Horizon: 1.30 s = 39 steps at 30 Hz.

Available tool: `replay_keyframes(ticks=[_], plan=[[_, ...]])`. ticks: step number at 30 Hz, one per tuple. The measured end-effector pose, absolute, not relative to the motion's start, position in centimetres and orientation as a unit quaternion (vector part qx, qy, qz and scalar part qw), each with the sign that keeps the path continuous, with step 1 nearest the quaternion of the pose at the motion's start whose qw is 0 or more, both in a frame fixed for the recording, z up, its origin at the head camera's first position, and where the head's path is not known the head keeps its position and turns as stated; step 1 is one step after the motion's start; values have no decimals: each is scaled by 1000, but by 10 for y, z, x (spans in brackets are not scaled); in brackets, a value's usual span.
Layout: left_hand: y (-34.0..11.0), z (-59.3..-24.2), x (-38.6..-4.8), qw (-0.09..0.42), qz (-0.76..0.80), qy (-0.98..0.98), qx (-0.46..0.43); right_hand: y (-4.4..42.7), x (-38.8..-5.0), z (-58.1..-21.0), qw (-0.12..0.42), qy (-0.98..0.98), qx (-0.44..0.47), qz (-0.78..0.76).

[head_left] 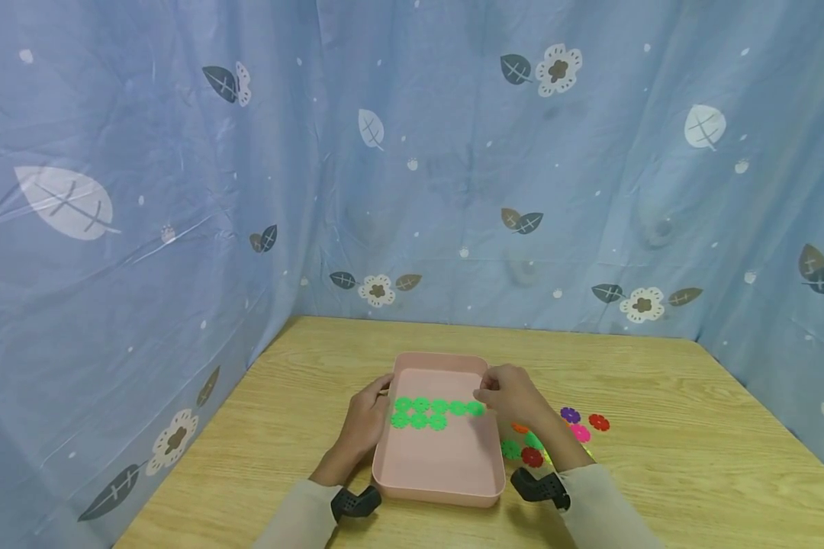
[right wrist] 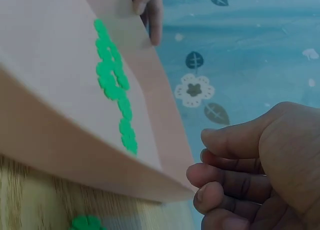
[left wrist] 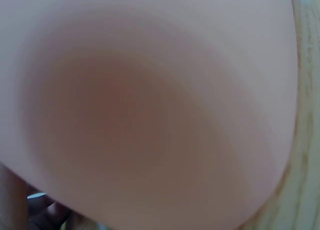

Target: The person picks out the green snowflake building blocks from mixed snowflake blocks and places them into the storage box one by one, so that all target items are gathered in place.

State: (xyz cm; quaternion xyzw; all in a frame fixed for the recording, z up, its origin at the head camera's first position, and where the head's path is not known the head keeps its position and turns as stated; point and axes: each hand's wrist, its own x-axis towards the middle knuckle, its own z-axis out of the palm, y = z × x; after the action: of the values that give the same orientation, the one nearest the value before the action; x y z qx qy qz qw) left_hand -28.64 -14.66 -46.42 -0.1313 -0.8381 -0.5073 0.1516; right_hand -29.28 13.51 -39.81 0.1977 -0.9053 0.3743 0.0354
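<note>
A pink tray (head_left: 439, 469) lies on the wooden table. Green flower-shaped plastic discs (head_left: 420, 404) form two rows across its floor, the far row longer than the near row of three. My left hand (head_left: 365, 419) holds the tray's left wall, fingers at the rim. Blurred pink tray wall (left wrist: 210, 55) fills most of the left wrist view. My right hand (head_left: 515, 393) hovers over the right rim, by the last disc (head_left: 476, 409) of the far row. Thumb and loosely bent fingers (right wrist: 230, 140) stand apart in the right wrist view, with nothing seen between them.
Right of the tray, partly behind my right forearm, loose flower discs lie scattered: purple (head_left: 570, 415), red (head_left: 599, 422), pink (head_left: 580, 433), green (head_left: 511, 449) and others. A blue patterned curtain (head_left: 453, 152) hangs behind and beside the table (head_left: 666, 427). Both wrists wear black bands.
</note>
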Motion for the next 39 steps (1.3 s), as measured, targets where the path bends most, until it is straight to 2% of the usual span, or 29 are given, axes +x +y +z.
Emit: replay_keyframes(ticks=[11, 20, 23, 30, 39], plan=[[-148, -464, -287, 148, -513, -835, -136, 153, -286, -399, 38, -906, 178, 383], [-149, -464, -287, 152, -512, -834, -140, 167, -285, -403, 10, -900, 206, 384], [-149, -464, -287, 155, -508, -835, -143, 170, -283, -404, -17, -901, 214, 378], [-149, -462, -287, 150, -514, -834, -138, 171, -278, -403, -117, -897, 207, 374], [-149, -462, -286, 151, -512, -834, -141, 170, -275, -407, -119, -917, 192, 328]])
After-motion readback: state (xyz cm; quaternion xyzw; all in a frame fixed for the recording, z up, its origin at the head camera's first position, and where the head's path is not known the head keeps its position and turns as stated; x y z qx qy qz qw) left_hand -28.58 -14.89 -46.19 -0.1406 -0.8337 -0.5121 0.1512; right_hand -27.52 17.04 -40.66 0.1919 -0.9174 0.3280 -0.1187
